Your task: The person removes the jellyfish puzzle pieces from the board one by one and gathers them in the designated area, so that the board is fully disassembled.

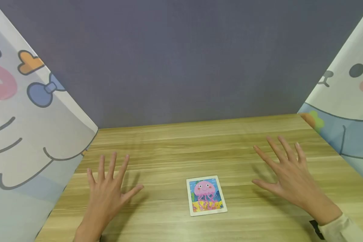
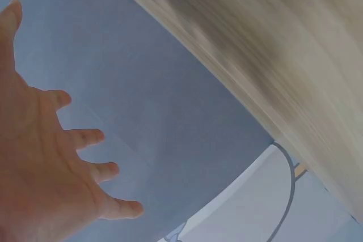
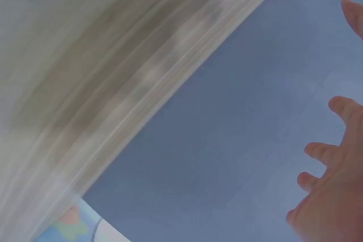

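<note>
On the wooden table lies a picture card (image 1: 206, 195) with a white border and a pink jellyfish drawn over a blue and yellow sea scene. To its left my left hand (image 1: 106, 193) is spread above the table, palm down, touching nothing. My right hand (image 1: 290, 178) hovers on the card's other side, fingers fanned apart and holding nothing. Both wrist views show the hands, left (image 2: 45, 168) and right (image 3: 340, 185), with fingers apart and no object against the palm. The card does not appear in either wrist view.
The wood-grain table (image 1: 169, 151) ends at a dark grey panel (image 1: 181, 60) at the back. White cartoon-printed panels stand on the left (image 1: 24, 117) and right (image 1: 348, 101) sides. A pale sleeve (image 1: 341, 228) and a black strap (image 1: 317, 229) show at the right wrist.
</note>
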`<state>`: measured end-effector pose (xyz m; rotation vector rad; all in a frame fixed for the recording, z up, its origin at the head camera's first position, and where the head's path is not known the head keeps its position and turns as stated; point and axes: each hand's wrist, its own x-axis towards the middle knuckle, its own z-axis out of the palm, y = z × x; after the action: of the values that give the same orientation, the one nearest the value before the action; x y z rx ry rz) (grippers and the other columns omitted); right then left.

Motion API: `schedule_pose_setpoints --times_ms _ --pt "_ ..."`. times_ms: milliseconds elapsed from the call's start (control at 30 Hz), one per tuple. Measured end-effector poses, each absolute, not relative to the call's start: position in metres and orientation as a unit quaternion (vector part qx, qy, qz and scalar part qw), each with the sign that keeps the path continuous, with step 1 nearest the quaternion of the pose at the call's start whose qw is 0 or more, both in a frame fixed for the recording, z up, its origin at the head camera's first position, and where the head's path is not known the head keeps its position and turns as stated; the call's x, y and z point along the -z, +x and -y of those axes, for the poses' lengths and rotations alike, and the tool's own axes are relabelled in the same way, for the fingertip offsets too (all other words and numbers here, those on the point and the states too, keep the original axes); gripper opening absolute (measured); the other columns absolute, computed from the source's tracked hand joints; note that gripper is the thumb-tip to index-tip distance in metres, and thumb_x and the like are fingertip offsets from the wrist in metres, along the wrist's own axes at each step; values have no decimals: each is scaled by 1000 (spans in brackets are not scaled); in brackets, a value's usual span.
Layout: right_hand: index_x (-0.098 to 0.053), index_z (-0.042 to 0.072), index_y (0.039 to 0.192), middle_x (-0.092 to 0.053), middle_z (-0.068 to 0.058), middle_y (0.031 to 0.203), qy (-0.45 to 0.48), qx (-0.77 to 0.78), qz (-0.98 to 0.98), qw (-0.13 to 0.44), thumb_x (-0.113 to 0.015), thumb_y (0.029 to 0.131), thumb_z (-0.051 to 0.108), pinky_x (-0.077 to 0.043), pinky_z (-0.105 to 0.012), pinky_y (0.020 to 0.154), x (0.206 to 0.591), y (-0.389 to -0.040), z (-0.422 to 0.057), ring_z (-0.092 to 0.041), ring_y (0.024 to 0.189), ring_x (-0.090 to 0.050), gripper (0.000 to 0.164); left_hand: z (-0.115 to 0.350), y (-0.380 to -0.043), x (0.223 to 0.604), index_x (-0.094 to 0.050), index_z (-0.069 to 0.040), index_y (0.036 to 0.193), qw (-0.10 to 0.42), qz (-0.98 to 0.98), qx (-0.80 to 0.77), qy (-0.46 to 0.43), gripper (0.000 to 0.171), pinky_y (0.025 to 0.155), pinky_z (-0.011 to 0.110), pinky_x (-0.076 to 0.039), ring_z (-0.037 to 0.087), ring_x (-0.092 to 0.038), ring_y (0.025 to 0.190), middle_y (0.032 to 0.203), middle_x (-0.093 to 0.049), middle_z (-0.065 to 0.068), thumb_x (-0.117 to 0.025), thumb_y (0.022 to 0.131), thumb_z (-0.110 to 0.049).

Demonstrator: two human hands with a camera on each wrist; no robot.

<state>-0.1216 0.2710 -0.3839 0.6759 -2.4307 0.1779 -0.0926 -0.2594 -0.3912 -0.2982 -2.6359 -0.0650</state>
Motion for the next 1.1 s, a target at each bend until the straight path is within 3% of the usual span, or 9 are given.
schedule_pose_setpoints --times_ms 300,567,733,867,1000,1100 --pt "-48 23 148 -31 -17 158 276 -59 909 308 -46 80 82 -6 -72 112 382 -119 -257 -42 149 -15 90 243 -84 385 -32 -27 157 242 958 9 -151 98 100 81 -17 46 -14 148 164 -20 14 -44 80 -86" --pt "-50 21 147 -36 -16 156 299 -74 907 287 -55 78 78 -8 -70 112 379 -122 -242 -43 145 -21 89 225 -82 384 -40 -27 153 210 958 -5 -196 89 99 77 -23 45 -23 145 158 -31 16 -48 83 -81" --pt "-53 20 144 -45 -17 146 309 -105 913 245 -68 79 65 -25 -69 101 378 -122 -228 -43 133 -36 81 208 -82 386 -46 -23 150 187 953 13 -237 82 104 73 -21 45 -31 141 156 -35 16 -55 86 -73" --pt "-59 15 136 -56 -9 130 322 -146 913 204 -77 82 46 -39 -56 89 379 -120 -214 -29 118 -49 65 193 -84 388 -52 -18 146 168 949 14 -268 78 106 71 -24 42 -36 140 154 -39 16 -59 87 -69" --pt "-65 10 125 -63 -1 116 336 -175 910 170 -78 86 30 -50 -43 84 381 -118 -198 -17 106 -57 46 176 -85 389 -54 -15 143 134 941 18 -311 74 105 68 -31 41 -40 137 152 -41 17 -58 89 -66" --pt "-67 10 122 -64 0 116 330 -197 916 117 -73 91 29 -55 -40 85 381 -117 -187 -16 106 -60 37 163 -86 389 -50 -13 146 100 933 23 -344 74 105 62 -37 40 -42 136 152 -41 18 -56 92 -63"
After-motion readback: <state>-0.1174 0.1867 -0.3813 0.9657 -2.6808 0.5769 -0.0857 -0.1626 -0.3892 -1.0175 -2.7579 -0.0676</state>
